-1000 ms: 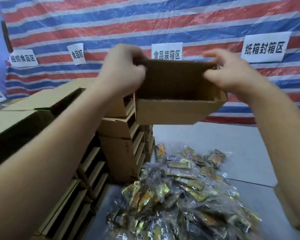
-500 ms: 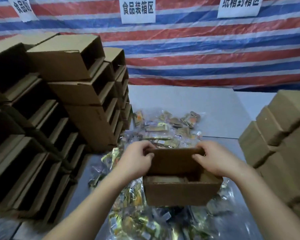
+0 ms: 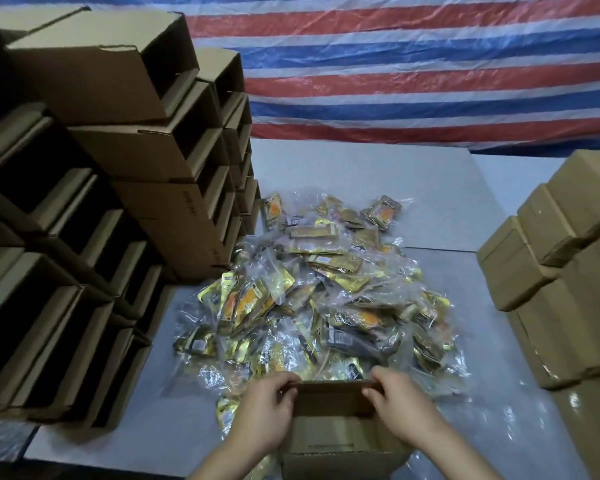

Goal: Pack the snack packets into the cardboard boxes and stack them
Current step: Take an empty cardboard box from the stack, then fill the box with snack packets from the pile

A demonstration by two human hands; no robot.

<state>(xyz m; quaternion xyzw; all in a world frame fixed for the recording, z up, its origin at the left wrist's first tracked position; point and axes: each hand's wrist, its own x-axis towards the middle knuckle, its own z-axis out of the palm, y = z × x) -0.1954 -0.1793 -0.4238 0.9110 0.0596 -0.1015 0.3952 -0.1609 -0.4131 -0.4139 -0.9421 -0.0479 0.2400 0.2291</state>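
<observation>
1. Both hands hold 1 open box (image 3: 333, 431) at the near edge of the tabletop (image 3: 368, 174). The left hand (image 3: 267, 410) and right hand (image 3: 400, 410) each have their grip clamped on the box's far wall, fingers curled over the rim.
2. The box sits partly on the near edge of the snack packets (image 3: 312, 299), which lie heaped in loose clear wrap at the middle of the tabletop. On that slippery footing it could tilt or slide as it is filled.
3. The far wall is thin card; a hard pinch could crease it, and the box might then not close square.
4. The empty boxes (image 3: 129, 161) on the left are stacked high and unevenly; a knock from an elbow could topple them onto the packets.
5. The closed boxes (image 3: 568, 265) on the right sit stepped, so adding 1 carelessly could shift that stack.
</observation>
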